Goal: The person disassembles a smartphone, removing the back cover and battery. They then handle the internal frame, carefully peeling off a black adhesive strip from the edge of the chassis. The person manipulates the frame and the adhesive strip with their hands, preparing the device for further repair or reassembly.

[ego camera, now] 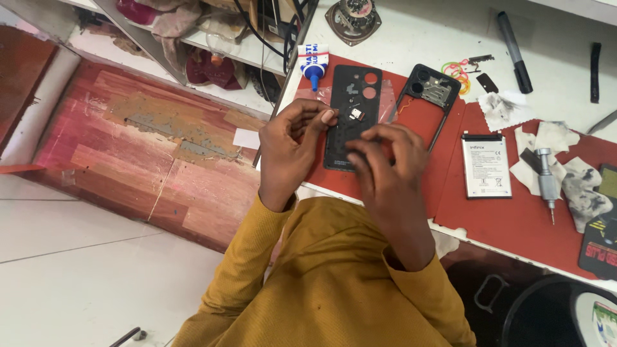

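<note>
A black phone back cover (352,90) lies on the red mat (508,218), with a small metal-and-white part (355,114) on its inner face. My left hand (290,146) pinches the cover's left edge between thumb and fingertips. My right hand (389,160) rests over the cover's lower half with its fingers curled and the tips close together. Whether anything is between them is hidden. Both arms wear mustard-yellow sleeves.
To the right of the cover lie a black phone frame (429,96), a white battery (486,166) and a grey electric screwdriver (547,181) among stained tissues. A glue tube (313,64), coloured rubber bands (456,71), a black marker (514,51) and a round speaker (353,20) sit further back.
</note>
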